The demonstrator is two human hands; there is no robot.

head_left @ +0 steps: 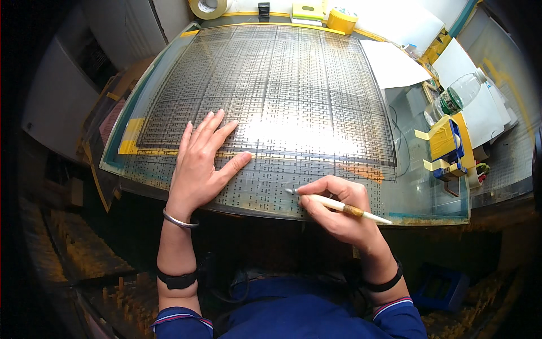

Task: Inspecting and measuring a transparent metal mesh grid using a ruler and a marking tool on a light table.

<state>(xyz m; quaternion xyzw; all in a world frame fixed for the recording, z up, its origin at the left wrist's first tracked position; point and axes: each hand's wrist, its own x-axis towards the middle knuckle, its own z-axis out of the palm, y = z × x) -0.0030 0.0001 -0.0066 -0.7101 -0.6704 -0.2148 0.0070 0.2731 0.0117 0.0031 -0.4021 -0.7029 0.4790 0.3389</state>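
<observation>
Across the glass-topped table lies a large transparent sheet (265, 79) printed with dense rows of small dark marks, with yellow tape (131, 135) at its left edge. My left hand (203, 152) rests flat on its near left part, fingers spread and holding nothing. Near the front edge, my right hand (341, 209) pinches a slim white-handled brush (370, 216) with a brownish band. The brush's pale tip (290, 191) points left, at or just over the dotted surface; whether it touches I cannot tell.
On the right stand a blue tape dispenser (458, 151) with yellow tape strips and a clear plastic bottle (460, 95). White paper (398, 62) lies beyond the sheet's right side. A tape roll (208, 7) and a yellow round container (342, 20) sit at the far edge.
</observation>
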